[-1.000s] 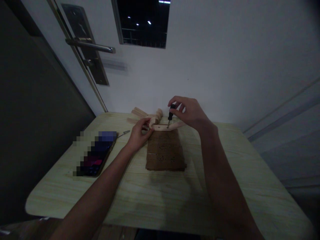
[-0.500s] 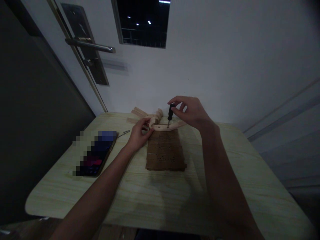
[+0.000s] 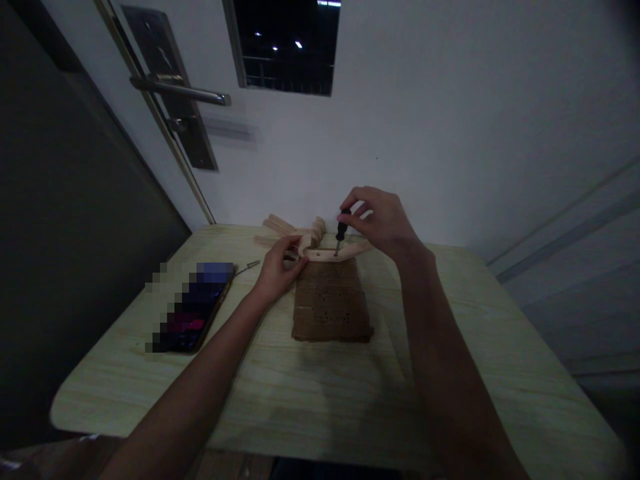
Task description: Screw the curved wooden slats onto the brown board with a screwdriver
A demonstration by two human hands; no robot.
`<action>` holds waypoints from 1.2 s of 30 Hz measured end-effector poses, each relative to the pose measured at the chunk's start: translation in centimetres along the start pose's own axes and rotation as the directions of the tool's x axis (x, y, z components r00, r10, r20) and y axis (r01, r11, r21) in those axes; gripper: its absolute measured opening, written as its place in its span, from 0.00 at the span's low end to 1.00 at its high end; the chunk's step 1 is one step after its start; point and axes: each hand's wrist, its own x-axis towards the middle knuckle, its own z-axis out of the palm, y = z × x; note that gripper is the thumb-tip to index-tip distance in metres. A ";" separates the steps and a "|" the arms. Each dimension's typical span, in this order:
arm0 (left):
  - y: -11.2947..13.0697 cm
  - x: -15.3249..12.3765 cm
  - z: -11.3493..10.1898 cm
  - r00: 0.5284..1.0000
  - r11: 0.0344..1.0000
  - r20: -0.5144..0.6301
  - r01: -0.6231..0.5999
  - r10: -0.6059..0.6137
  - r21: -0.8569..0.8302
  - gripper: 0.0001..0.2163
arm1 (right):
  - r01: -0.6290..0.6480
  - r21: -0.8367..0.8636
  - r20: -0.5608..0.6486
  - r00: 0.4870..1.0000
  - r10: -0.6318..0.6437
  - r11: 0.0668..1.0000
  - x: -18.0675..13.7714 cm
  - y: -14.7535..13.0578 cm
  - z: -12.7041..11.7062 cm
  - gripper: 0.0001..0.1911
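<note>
My right hand (image 3: pixel 381 219) pinches the black handle of a small screwdriver (image 3: pixel 341 235) that stands upright, tip down on a pale curved wooden strip (image 3: pixel 327 254). My left hand (image 3: pixel 278 267) grips the left end of that strip and holds it down. The strip lies along the far edge of a brown perforated board (image 3: pixel 329 301) on the light wooden table (image 3: pixel 320 393). More pale wooden pieces (image 3: pixel 295 233) are stacked just behind the strip.
A phone (image 3: pixel 193 307) with a lit screen lies on the table's left side, with a loose screw (image 3: pixel 248 267) beyond it. A white wall runs behind the table, with a door and its metal lever handle (image 3: pixel 180 91) at upper left.
My right hand's fingers have shifted round the screwdriver handle and the hand rose slightly, as in a turn. The left hand and the strip have stayed in place.
</note>
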 end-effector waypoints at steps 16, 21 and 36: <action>-0.4 0.1 0.1 1.000 1.000 0.000 -0.026 0.026 -0.002 0.17 | -0.041 0.044 0.035 0.999 0.039 0.998 -0.2 -1.1 -0.3 0.05; -0.3 0.1 0.0 1.000 1.000 -0.002 -0.011 0.011 0.002 0.17 | -0.029 0.031 0.035 0.999 0.028 0.999 -0.3 -1.3 -0.5 0.05; 0.0 0.0 -0.1 1.000 1.000 0.012 -0.002 0.002 -0.004 0.18 | 0.022 0.015 0.044 0.999 -0.023 1.000 -0.3 -0.9 -0.5 0.03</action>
